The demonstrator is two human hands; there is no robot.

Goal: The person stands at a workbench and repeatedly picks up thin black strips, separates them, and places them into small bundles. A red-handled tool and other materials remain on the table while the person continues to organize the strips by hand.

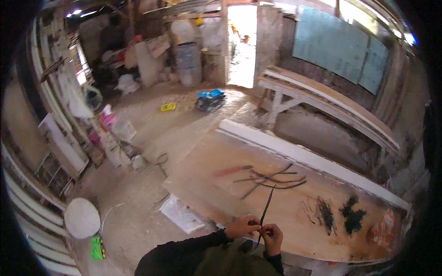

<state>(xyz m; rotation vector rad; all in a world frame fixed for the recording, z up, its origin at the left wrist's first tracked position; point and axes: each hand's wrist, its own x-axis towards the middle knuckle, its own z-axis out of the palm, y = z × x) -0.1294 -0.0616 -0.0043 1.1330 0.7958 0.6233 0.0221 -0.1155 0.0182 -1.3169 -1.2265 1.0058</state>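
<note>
Both hands are close together above the near edge of a wooden table. My left hand [244, 226] pinches a thin, stiff length of black cable [266, 206] near its lower end. Fingers of my right hand [272, 237] are closed on the same cable just beside the left. Its upper part slants up over the table. Beyond it, several loose black cable pieces [267, 177] lie crossed on the wood, and a red-handled tool [229, 171] rests at their left, its kind unclear.
The table [198, 179] carries a tangle of thin wires [326, 215] and a black heap [352, 214] on the right. A white board [304, 158] borders its far side. Beyond stands a long bench [331, 94]. A white sack [181, 214] and a round stool top [82, 218] are at left.
</note>
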